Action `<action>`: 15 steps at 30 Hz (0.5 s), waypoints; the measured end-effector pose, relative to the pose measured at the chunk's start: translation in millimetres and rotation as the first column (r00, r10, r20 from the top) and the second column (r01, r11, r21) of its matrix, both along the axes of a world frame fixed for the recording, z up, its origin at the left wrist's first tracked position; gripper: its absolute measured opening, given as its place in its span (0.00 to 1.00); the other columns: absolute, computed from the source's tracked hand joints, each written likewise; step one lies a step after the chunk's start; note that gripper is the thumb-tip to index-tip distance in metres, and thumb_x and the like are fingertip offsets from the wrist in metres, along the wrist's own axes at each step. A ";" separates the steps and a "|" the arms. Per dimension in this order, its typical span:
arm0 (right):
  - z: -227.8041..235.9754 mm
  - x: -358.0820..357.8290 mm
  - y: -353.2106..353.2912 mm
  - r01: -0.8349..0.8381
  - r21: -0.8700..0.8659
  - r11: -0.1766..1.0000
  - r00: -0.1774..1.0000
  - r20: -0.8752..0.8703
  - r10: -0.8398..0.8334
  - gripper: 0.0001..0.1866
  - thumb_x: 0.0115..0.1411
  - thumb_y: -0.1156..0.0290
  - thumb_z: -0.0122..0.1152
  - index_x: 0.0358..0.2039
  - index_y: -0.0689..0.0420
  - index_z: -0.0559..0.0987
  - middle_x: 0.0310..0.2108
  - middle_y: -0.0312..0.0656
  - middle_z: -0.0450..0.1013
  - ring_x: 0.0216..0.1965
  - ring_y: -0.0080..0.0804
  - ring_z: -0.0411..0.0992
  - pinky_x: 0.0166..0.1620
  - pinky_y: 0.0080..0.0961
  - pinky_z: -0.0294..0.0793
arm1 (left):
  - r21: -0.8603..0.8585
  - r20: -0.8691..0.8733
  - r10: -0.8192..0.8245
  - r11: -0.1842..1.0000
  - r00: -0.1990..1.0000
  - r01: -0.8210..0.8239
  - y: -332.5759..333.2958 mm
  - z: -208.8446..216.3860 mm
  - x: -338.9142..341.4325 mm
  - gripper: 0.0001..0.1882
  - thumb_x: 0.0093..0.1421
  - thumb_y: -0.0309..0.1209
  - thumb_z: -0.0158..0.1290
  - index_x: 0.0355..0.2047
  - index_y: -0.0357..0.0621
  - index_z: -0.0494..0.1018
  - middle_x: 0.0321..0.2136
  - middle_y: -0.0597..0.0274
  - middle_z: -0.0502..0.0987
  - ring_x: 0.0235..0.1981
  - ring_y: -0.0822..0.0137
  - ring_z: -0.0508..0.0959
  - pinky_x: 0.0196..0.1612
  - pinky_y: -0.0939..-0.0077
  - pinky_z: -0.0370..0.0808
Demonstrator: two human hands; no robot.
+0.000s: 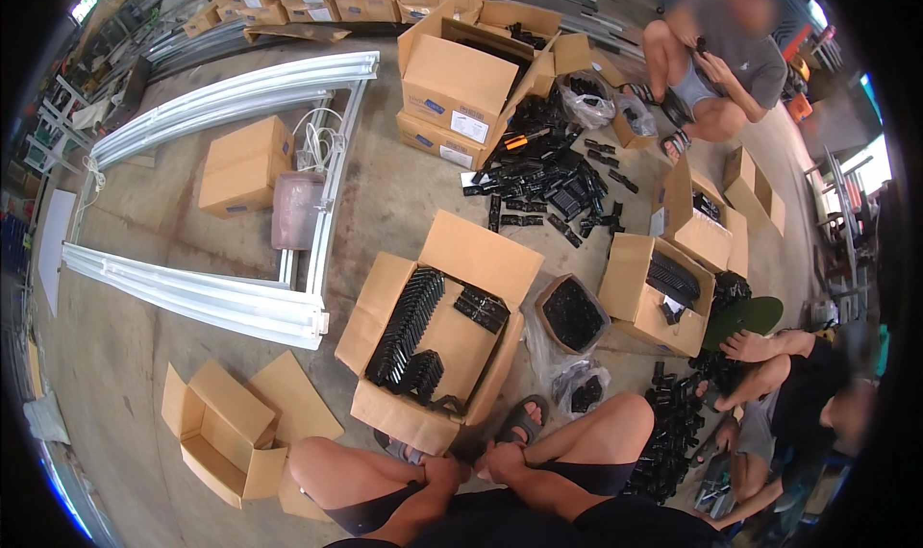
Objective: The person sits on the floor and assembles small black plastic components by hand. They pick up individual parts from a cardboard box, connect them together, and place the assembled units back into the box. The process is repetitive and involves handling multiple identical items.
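My left hand [442,473] and my right hand [500,461] are close together between my bent knees, just below the near edge of an open cardboard box [409,423]. Both look curled closed; their fingers are partly hidden, and whatever they may hold cannot be made out. Inside that box, a slanted row of black plastic parts [409,322] lines the left side, with a shorter row [420,375] below it. More black parts [481,308] lie at its far right corner. Sandals are on my feet, beside my hands.
Right of the box stands a bag-lined carton [574,314] of small black pieces. Loose black parts [567,183] are heaped beyond. An open carton [226,428] and a white metal frame [192,303] lie left. One person [735,67] sits far right, another [769,394] near right.
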State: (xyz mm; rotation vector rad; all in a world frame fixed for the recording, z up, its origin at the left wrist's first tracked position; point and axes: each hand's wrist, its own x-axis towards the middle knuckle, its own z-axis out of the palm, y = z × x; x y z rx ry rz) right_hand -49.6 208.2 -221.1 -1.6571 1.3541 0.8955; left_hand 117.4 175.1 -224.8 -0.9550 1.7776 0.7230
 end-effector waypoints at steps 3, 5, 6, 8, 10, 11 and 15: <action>-7.4 0.4 -1.1 -0.024 0.030 0.999 1.000 -0.003 0.024 0.49 0.59 0.51 0.62 0.71 0.70 0.57 0.53 0.51 0.79 0.53 0.47 0.79 0.46 0.73 0.72 | -0.007 0.020 -0.011 1.000 1.000 0.011 2.2 -4.2 -2.4 0.36 0.64 0.42 0.56 0.68 0.34 0.63 0.59 0.54 0.78 0.54 0.51 0.82 0.51 0.29 0.70; -6.8 -0.6 2.6 -0.033 0.004 0.999 0.999 -0.002 0.033 0.46 0.60 0.54 0.61 0.71 0.71 0.58 0.53 0.50 0.79 0.52 0.45 0.80 0.46 0.70 0.74 | 0.003 0.026 -0.011 1.000 1.000 0.011 2.0 -6.2 -3.0 0.32 0.65 0.43 0.55 0.66 0.39 0.69 0.62 0.56 0.76 0.57 0.51 0.80 0.51 0.28 0.69; -2.6 -1.2 0.2 -0.036 -0.012 0.999 0.999 -0.002 0.036 0.45 0.61 0.55 0.60 0.70 0.71 0.59 0.53 0.50 0.79 0.52 0.44 0.80 0.45 0.68 0.75 | 0.013 0.025 0.004 1.000 1.000 -0.004 3.5 -8.3 -1.7 0.31 0.66 0.43 0.54 0.65 0.41 0.71 0.64 0.56 0.75 0.58 0.51 0.79 0.51 0.28 0.69; -9.4 0.3 6.3 -0.031 -0.028 0.999 0.999 -0.012 0.031 0.44 0.61 0.55 0.60 0.69 0.71 0.60 0.54 0.51 0.79 0.52 0.44 0.80 0.45 0.68 0.75 | 0.018 0.016 0.030 0.999 0.999 -0.031 0.0 -2.7 -4.6 0.29 0.66 0.44 0.53 0.64 0.45 0.73 0.65 0.57 0.74 0.60 0.51 0.78 0.52 0.27 0.68; -5.0 0.0 0.4 -0.032 -0.016 0.999 0.999 -0.010 0.032 0.43 0.60 0.55 0.61 0.68 0.71 0.62 0.54 0.51 0.79 0.52 0.44 0.80 0.46 0.68 0.76 | 0.009 0.003 0.045 0.999 0.999 -0.045 -3.4 13.6 -8.5 0.27 0.67 0.44 0.53 0.63 0.48 0.75 0.65 0.57 0.73 0.61 0.51 0.77 0.52 0.27 0.68; 5.8 -0.6 -5.3 -0.034 0.007 0.999 0.999 0.000 0.034 0.43 0.60 0.55 0.61 0.68 0.71 0.62 0.54 0.52 0.79 0.52 0.44 0.80 0.46 0.68 0.76 | 0.006 0.000 0.028 1.000 1.000 -0.028 -4.0 10.7 -7.2 0.27 0.67 0.44 0.53 0.63 0.47 0.75 0.65 0.57 0.73 0.61 0.52 0.77 0.53 0.27 0.67; 13.7 -0.3 -1.6 -0.078 0.003 0.997 0.997 -0.015 0.078 0.43 0.58 0.52 0.64 0.66 0.69 0.65 0.53 0.53 0.79 0.51 0.45 0.81 0.46 0.66 0.76 | -0.063 -0.019 -0.006 0.998 1.000 0.005 12.5 -2.2 -0.2 0.26 0.66 0.43 0.54 0.62 0.48 0.76 0.63 0.59 0.75 0.61 0.52 0.77 0.54 0.29 0.68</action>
